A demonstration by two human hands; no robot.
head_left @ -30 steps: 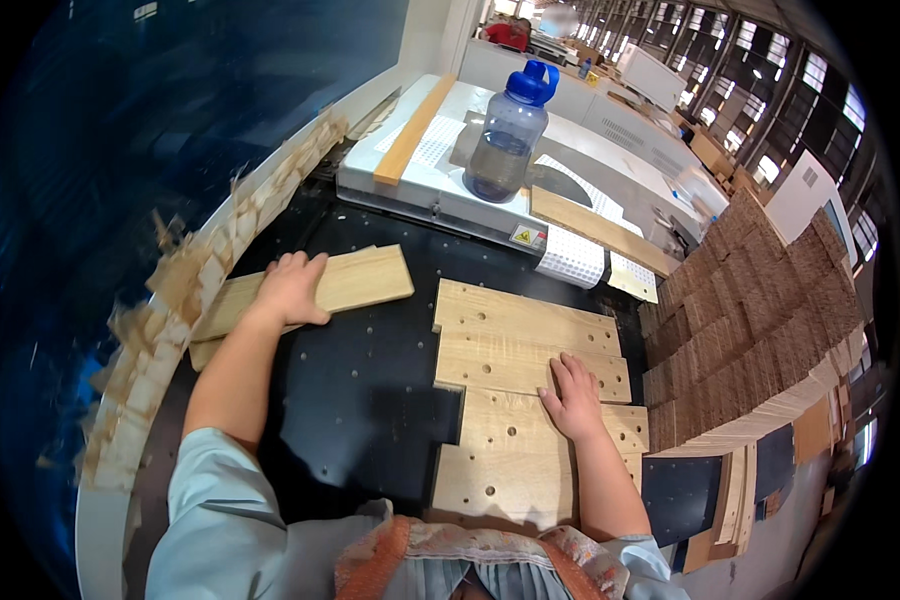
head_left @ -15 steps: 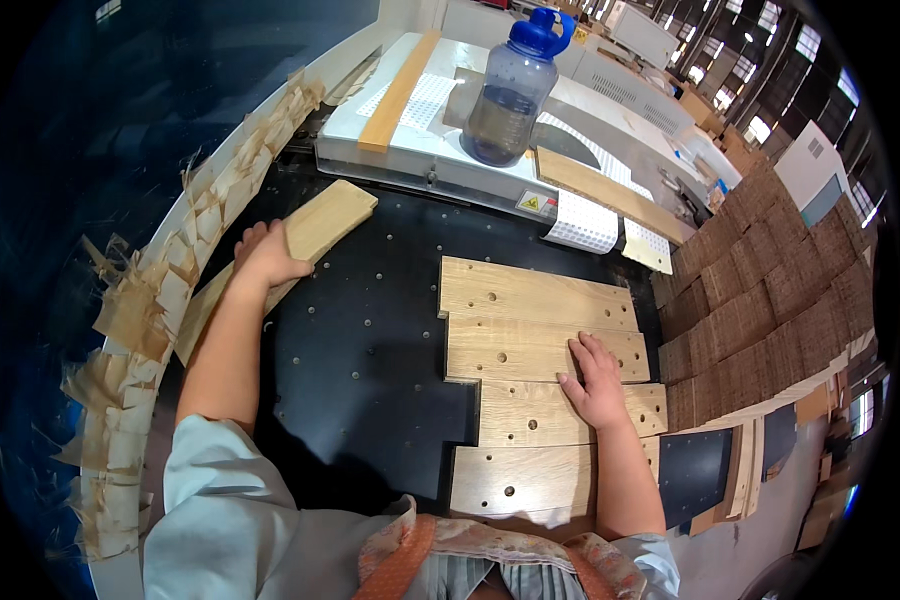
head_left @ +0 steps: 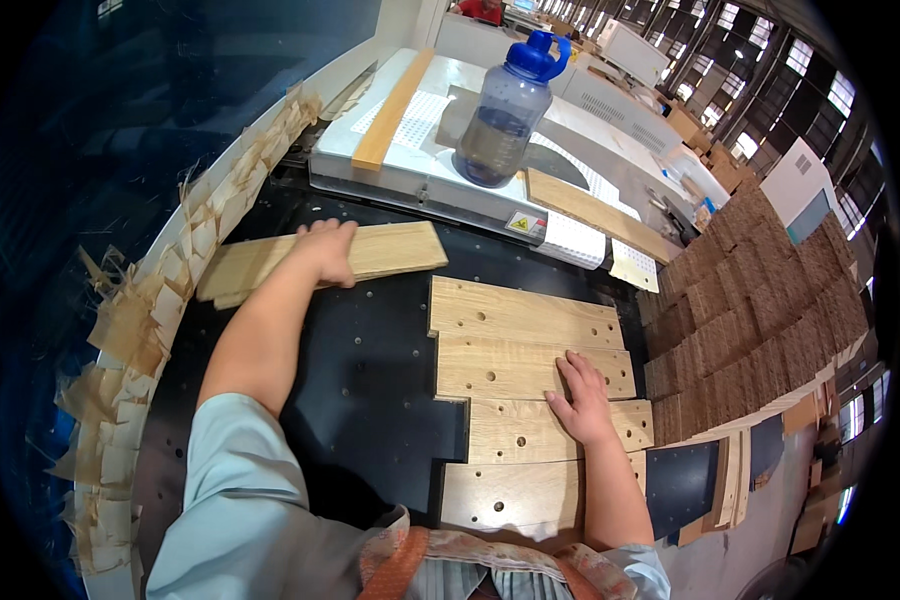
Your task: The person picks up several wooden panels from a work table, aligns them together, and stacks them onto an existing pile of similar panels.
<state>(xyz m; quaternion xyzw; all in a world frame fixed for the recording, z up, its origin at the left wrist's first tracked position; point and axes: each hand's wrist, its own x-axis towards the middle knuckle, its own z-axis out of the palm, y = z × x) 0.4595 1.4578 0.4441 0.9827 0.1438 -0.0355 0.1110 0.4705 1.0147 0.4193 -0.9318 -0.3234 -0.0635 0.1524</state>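
Observation:
My left hand lies across a pale wood-grain board at the far left of the black work surface, thumb at its near edge and fingers over its far edge. A second board edge shows just beneath it, so at least two appear stacked. My right hand rests flat, fingers stretched, on several similar boards laid side by side. These have round drilled holes near their ends, and their left ends are staggered. My right forearm covers part of the nearer boards.
A black work surface dotted with small studs lies under the boards. Beyond it, a white machine housing carries a blue-lidded water bottle and wooden strips. Stacked brown panels rise at right. Ragged tape lines the left edge.
My left hand has moved right, swinging the board from a steep slant to nearly crosswise, closer to the drilled boards. My right hand stays on those boards. The view has shifted slightly.

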